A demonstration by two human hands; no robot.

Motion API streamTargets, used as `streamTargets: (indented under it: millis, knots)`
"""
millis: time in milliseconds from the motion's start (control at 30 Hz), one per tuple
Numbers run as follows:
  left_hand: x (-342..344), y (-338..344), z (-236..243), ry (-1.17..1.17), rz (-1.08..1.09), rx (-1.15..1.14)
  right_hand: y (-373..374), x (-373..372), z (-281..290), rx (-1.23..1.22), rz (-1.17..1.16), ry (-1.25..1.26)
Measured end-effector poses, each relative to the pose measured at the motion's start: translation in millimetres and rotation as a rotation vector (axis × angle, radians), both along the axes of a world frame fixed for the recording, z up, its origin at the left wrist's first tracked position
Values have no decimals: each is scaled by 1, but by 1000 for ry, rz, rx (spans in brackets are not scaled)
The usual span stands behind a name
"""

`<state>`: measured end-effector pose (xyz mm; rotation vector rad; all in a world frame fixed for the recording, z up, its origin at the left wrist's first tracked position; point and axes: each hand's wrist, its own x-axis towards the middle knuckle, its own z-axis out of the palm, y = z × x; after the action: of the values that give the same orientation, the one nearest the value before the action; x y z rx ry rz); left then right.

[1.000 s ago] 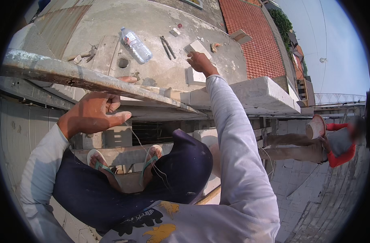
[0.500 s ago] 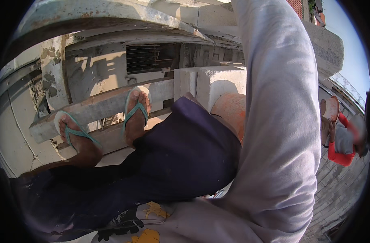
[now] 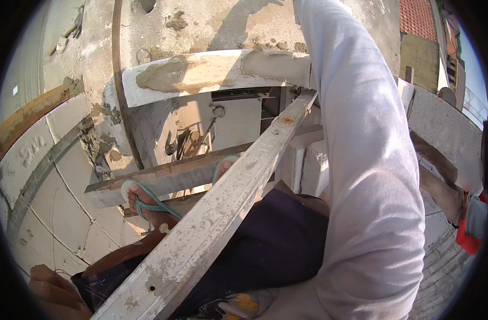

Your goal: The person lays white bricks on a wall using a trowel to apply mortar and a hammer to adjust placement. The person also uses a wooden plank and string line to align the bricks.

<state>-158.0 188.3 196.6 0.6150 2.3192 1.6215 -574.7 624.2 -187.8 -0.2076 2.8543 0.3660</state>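
Observation:
A long, pale, mortar-flecked straight bar slants over my lap, from the lower edge up to my right sleeve. My left hand is at the lower left beside my leg, apart from the bar. Its fingers look curled, and whatever they hold is hidden. My right arm, in a light grey sleeve, stretches upward, and its hand is out of view. Beyond the bar's far end, grey mortar is spread along a white concrete beam.
My sandalled foot rests by a wooden plank above an opening with debris below. A column with broken plaster stands at the left. A hammer-like tool lies at upper left. A person in red sleeves is at far right.
The view has shifted, bringing the mortar-covered beam into sight. The bar now crosses my lap, and my left hand has come into view. The person at right appears lower, and their orange bucket is out of sight.

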Motion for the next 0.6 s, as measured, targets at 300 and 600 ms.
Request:
streamTargets:
  millis: [300,600]
  knots:
    - [0,-12,-1,31,71,68,-2,-27,-14,132,-46,-31]
    - [8,-2,-25,234,220,126,15,-16,-32,108,-71,-29]
